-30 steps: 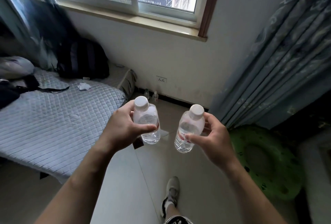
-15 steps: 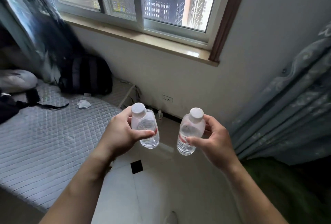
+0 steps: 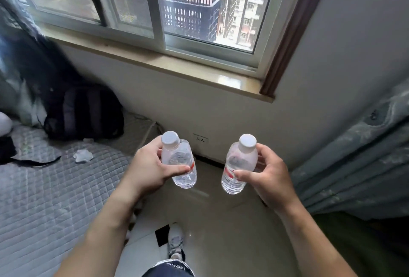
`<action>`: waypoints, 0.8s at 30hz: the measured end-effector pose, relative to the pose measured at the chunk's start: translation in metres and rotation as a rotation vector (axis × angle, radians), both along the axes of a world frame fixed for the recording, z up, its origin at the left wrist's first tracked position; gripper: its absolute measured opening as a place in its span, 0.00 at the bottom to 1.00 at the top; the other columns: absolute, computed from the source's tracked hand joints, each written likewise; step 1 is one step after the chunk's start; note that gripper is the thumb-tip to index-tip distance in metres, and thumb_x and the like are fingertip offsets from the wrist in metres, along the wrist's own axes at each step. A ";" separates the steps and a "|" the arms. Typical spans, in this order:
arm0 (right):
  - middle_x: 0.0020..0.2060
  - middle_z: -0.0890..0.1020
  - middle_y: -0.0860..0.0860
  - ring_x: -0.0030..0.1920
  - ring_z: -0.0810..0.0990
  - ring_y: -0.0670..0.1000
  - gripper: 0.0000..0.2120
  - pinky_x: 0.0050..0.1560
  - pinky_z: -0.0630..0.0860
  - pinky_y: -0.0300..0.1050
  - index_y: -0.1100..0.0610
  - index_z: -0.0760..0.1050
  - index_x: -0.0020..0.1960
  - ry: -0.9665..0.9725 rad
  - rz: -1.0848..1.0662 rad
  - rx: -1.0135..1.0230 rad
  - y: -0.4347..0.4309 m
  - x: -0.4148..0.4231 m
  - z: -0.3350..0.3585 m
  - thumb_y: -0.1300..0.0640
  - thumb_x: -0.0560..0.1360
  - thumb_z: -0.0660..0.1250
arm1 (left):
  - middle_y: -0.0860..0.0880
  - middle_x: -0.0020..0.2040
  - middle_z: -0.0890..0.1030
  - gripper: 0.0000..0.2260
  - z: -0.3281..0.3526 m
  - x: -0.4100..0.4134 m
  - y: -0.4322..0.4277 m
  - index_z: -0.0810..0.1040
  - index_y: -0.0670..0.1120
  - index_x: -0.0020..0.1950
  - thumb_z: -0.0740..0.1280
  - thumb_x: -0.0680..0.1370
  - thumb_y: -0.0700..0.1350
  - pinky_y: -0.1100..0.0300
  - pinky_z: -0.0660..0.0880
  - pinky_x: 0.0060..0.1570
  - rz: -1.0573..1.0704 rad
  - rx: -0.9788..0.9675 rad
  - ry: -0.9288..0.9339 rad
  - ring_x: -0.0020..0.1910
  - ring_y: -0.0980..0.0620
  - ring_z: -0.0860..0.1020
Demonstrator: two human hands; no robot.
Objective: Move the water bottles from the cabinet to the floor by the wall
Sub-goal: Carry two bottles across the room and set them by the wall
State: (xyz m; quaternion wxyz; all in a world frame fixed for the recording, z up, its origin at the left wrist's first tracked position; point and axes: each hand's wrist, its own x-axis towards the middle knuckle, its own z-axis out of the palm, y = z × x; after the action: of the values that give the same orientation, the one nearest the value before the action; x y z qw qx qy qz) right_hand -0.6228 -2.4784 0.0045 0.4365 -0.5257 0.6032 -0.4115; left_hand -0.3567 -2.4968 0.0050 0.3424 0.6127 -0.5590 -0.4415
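Tiled floor [image 3: 221,221] below window wall [image 3: 199,110], mattress [image 3: 44,188] at left. 2 water bottles carried upright, apart: left hand [image 3: 150,170] wrapped round left bottle [image 3: 179,161], right hand [image 3: 270,179] round right bottle [image 3: 239,166]. Caps up, probably sealed; ready for setting down by wall.

Both forearms are bare from the bottom edge of the view up to the wrists, with no sleeves, watch, bracelet or rings showing. The left hand [image 3: 152,166] and the right hand [image 3: 269,179] wear no gloves. Lower down, dark shorts [image 3: 168,269] carry a band of small white lettering, too blurred to read. One foot wears a grey-and-white laced sneaker [image 3: 176,241].
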 end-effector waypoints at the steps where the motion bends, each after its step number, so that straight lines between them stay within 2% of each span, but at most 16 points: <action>1: 0.47 0.85 0.46 0.48 0.84 0.45 0.29 0.51 0.81 0.48 0.50 0.77 0.56 -0.008 -0.018 0.006 -0.012 0.004 -0.001 0.57 0.56 0.79 | 0.55 0.46 0.86 0.25 0.000 0.004 -0.015 0.80 0.55 0.54 0.84 0.60 0.45 0.50 0.80 0.54 -0.010 -0.001 -0.004 0.47 0.56 0.84; 6: 0.48 0.85 0.47 0.50 0.84 0.47 0.30 0.54 0.81 0.54 0.49 0.77 0.56 -0.031 -0.086 0.033 -0.071 0.025 -0.003 0.57 0.55 0.80 | 0.56 0.47 0.86 0.27 0.004 0.024 -0.091 0.79 0.58 0.54 0.82 0.57 0.52 0.49 0.80 0.54 -0.076 0.014 -0.008 0.47 0.55 0.84; 14: 0.48 0.85 0.48 0.49 0.84 0.46 0.31 0.53 0.81 0.52 0.49 0.77 0.57 -0.010 -0.199 0.012 -0.141 0.048 0.000 0.56 0.55 0.80 | 0.55 0.46 0.86 0.26 0.002 0.040 -0.185 0.79 0.60 0.54 0.83 0.60 0.45 0.51 0.80 0.53 -0.173 0.027 -0.012 0.46 0.56 0.84; 21: 0.48 0.85 0.47 0.49 0.84 0.46 0.30 0.53 0.81 0.50 0.49 0.77 0.56 0.010 -0.233 0.024 -0.170 0.050 -0.001 0.56 0.55 0.79 | 0.58 0.44 0.85 0.24 0.007 0.035 -0.230 0.79 0.59 0.52 0.82 0.61 0.44 0.56 0.80 0.51 -0.227 0.016 -0.034 0.44 0.59 0.84; 24: 0.47 0.85 0.47 0.49 0.84 0.45 0.29 0.52 0.81 0.47 0.49 0.77 0.56 0.010 -0.249 0.027 -0.177 0.047 -0.001 0.57 0.55 0.79 | 0.58 0.44 0.85 0.25 0.004 0.027 -0.243 0.79 0.60 0.53 0.82 0.61 0.45 0.54 0.80 0.52 -0.238 0.017 -0.043 0.44 0.58 0.84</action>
State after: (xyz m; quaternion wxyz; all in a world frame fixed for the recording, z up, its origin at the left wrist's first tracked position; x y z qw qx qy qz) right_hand -0.5759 -2.6550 0.0032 0.3861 -0.4427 0.6715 -0.4516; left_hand -0.3295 -2.7398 0.0092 0.2704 0.5541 -0.6312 -0.4705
